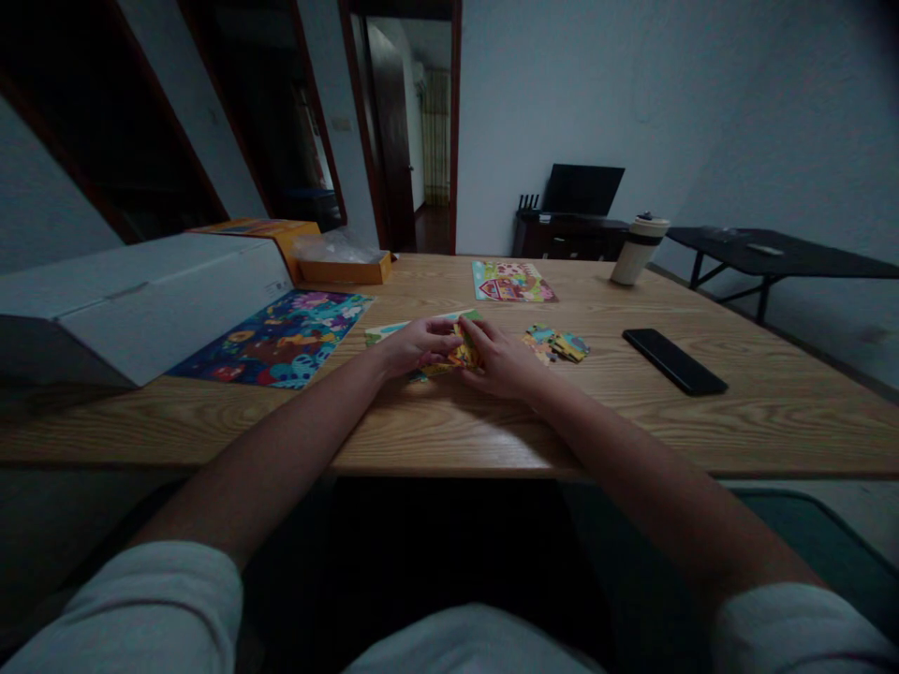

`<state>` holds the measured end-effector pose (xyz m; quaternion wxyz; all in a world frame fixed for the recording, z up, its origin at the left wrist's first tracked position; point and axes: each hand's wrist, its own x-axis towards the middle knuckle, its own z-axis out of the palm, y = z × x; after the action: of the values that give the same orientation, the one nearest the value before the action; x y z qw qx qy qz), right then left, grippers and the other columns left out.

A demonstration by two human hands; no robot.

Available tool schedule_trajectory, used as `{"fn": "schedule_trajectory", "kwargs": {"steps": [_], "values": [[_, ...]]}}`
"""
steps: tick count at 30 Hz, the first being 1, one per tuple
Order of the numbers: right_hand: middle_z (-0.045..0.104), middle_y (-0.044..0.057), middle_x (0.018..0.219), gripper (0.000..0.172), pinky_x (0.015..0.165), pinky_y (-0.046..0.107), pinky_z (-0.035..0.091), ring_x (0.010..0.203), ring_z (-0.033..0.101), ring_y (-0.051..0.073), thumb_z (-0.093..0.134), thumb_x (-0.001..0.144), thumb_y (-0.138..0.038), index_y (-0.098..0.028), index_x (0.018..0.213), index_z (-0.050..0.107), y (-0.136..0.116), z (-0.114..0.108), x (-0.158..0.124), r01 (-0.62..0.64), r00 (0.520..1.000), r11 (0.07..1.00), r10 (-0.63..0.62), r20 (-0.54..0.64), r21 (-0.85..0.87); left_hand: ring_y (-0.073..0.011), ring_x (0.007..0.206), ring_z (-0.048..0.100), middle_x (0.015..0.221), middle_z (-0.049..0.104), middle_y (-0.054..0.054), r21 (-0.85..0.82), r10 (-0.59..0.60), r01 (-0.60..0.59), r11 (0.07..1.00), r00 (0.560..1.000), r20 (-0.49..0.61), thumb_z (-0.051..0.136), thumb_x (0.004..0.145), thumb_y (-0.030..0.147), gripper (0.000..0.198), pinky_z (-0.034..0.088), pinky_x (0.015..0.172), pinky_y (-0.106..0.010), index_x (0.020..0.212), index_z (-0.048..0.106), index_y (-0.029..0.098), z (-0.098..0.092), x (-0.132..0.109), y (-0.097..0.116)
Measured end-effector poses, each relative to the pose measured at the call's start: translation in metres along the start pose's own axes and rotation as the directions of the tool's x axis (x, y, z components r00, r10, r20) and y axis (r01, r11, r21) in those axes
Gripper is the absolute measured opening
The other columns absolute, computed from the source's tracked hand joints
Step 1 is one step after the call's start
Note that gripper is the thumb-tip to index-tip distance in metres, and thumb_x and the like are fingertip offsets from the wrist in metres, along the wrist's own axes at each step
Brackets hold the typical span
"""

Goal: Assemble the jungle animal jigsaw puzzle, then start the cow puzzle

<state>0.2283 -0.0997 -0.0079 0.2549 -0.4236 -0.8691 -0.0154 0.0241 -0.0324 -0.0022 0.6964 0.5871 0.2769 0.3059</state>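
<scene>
Both my hands meet at the middle of the wooden table, over a partly hidden puzzle picture (383, 331). Between them is a small bunch of yellow-orange jigsaw pieces (466, 352). My left hand (421, 344) curls its fingers against the left side of the bunch. From the right, my right hand (502, 360) closes over the same pieces, thumb low and fingers on top. Just right of that hand lies a loose pile of jigsaw pieces (570, 346). How many pieces I hold is hidden by my fingers.
A dark blue puzzle picture (281, 339) lies left, beside a long white box (140, 295) and an orange box (344, 271) with clear plastic. Farther back is a colourful card (512, 281). A black phone (672, 360) and a white tumbler (639, 250) stand right.
</scene>
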Motion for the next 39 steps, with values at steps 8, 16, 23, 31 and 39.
{"fn": "schedule_trajectory", "kwargs": {"steps": [8, 16, 23, 31, 39], "values": [[0.057, 0.016, 0.128, 0.064, 0.09, 0.043, 0.047, 0.108, 0.059, 0.032, 0.06, 0.084, -0.038, -0.019, 0.142, 0.041, 0.006, -0.015, -0.001, -0.093, 0.996, 0.996, 0.093, 0.017, -0.017, -0.0149, 0.073, 0.069, 0.098, 0.073, -0.009, 0.146, 0.026, -0.024, 0.989, 1.0, -0.014, 0.087, 0.068, 0.038, 0.047, 0.056, 0.074, -0.03, 0.106, 0.072, 0.015, 0.009, -0.005, 0.005], [0.065, 0.018, 0.118, 0.054, 0.079, 0.039, 0.05, 0.098, 0.064, 0.031, 0.06, 0.081, -0.041, -0.015, 0.128, 0.057, 0.088, -0.06, 0.003, -0.382, 0.886, 0.909, 0.411, 0.216, -0.164, -0.0159, 0.07, 0.064, 0.093, 0.072, -0.009, 0.624, 0.34, -0.074, 0.778, 0.884, -0.32, 0.072, 0.081, 0.034, 0.031, 0.05, 0.066, -0.028, 0.106, 0.071, 0.016, -0.029, -0.004, 0.019], [0.069, 0.019, 0.111, 0.064, 0.073, 0.039, 0.05, 0.09, 0.066, 0.032, 0.063, 0.077, -0.063, -0.017, 0.121, 0.063, 0.129, -0.061, -0.004, -0.516, 0.706, 0.774, 0.627, 0.33, -0.368, -0.0237, 0.082, 0.064, 0.085, 0.073, -0.007, 0.951, 0.343, 0.15, 0.269, 0.908, -0.241, 0.079, 0.068, 0.035, 0.027, 0.045, 0.077, -0.028, 0.091, 0.076, 0.022, -0.066, 0.0, 0.011], [0.055, 0.021, 0.141, 0.096, 0.104, 0.048, 0.04, 0.127, 0.052, 0.039, 0.052, 0.074, -0.083, -0.015, 0.142, 0.054, 0.142, -0.054, -0.001, -0.547, 0.677, 0.763, 0.645, 0.354, -0.343, -0.0286, 0.102, 0.063, 0.119, 0.069, -0.012, 0.97, 0.043, 0.241, 0.04, 0.969, -0.243, 0.065, 0.079, 0.055, 0.055, 0.045, 0.085, -0.032, 0.121, 0.068, 0.021, -0.065, 0.0, 0.012], [0.053, 0.017, 0.143, 0.062, 0.09, 0.04, 0.052, 0.118, 0.059, 0.031, 0.043, 0.093, -0.061, -0.018, 0.137, 0.053, 0.1, -0.021, 0.07, -0.715, 0.699, 0.639, 0.644, 0.312, 0.283, -0.0295, 0.104, 0.063, 0.121, 0.069, -0.012, 0.977, -0.012, 0.209, -0.034, 0.978, -0.21, 0.058, 0.083, 0.058, 0.055, 0.044, 0.086, -0.034, 0.121, 0.068, 0.02, -0.055, -0.003, 0.015]]}}
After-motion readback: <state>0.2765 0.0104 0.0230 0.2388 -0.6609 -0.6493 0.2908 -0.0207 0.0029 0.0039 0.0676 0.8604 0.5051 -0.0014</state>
